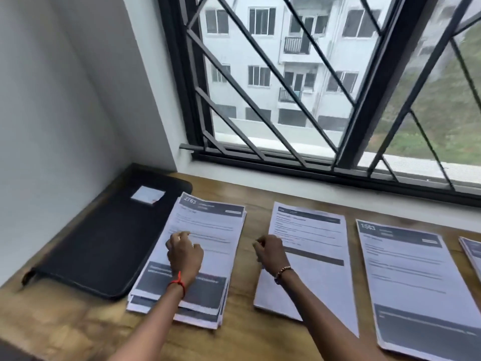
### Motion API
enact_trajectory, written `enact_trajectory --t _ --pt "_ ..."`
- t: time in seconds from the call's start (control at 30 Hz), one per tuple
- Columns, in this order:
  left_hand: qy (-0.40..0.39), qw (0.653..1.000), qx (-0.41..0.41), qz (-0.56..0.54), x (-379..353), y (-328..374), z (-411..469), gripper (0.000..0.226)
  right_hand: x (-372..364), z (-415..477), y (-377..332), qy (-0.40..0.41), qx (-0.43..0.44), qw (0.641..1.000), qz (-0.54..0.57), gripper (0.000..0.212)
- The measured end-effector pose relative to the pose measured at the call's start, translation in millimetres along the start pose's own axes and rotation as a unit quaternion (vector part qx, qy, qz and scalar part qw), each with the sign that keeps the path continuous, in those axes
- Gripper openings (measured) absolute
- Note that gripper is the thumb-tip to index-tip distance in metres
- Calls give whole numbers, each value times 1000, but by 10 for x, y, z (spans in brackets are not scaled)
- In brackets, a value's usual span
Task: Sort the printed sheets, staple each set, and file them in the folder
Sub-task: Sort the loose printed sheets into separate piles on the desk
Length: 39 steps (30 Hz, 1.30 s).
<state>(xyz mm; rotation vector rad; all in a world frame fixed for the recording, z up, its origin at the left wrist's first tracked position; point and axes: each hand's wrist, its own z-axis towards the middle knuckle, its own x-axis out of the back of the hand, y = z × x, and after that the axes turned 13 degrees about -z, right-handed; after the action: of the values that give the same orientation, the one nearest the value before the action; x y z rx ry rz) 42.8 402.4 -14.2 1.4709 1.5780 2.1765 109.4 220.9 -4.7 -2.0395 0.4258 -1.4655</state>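
Note:
A loose stack of printed sheets headed 2763 lies at the left of the wooden desk. My left hand hovers over its middle with fingers curled and nothing in it. A second printed sheet lies to the right, and my right hand is loosely curled over its left edge, also holding nothing. Further right lies a sheet headed 1563, and a fourth pile is cut off by the frame. A black zipped folder lies shut at the far left. No stapler is in view.
A white wall bounds the desk on the left. A barred window with a white sill runs along the back. A small white label sits on the folder's cover. Bare wood shows along the desk's front edge.

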Motion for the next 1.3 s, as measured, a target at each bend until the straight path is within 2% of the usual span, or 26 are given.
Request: enact_trajectory --t 0.1,0.3,0.47,0.63,0.73,0.87,1.0,1.13,1.23,1.3 --pt "-12 998 37 45 187 -185 107 32 -225 78 -287 -22 -63 997 -33 33" --pt "-58 996 29 67 342 -555 174 46 -550 177 -619 -17 -150 989 -7 32" --pt "-80 996 15 33 362 -597 211 50 -686 234 -718 -5 -202 979 0 32" --pt "-82 996 3 25 370 -621 243 49 -748 237 -736 9 -252 968 13 43" --pt "-41 999 13 28 387 -632 250 46 -786 260 -758 34 -269 962 30 45" --pt "-31 998 33 34 432 -671 258 44 -792 289 -747 50 -250 964 74 31" --pt "-32 999 30 32 469 -674 253 43 -861 295 -736 23 -219 956 196 38" --pt "-38 998 45 6 492 -619 320 51 -768 229 -752 49 -178 941 283 35" --pt "-51 996 41 -59 491 -563 454 67 -543 193 -755 65 -107 935 332 33" --pt "-73 981 52 -174 482 -483 591 78 -373 194 -745 73 -61 928 361 26"
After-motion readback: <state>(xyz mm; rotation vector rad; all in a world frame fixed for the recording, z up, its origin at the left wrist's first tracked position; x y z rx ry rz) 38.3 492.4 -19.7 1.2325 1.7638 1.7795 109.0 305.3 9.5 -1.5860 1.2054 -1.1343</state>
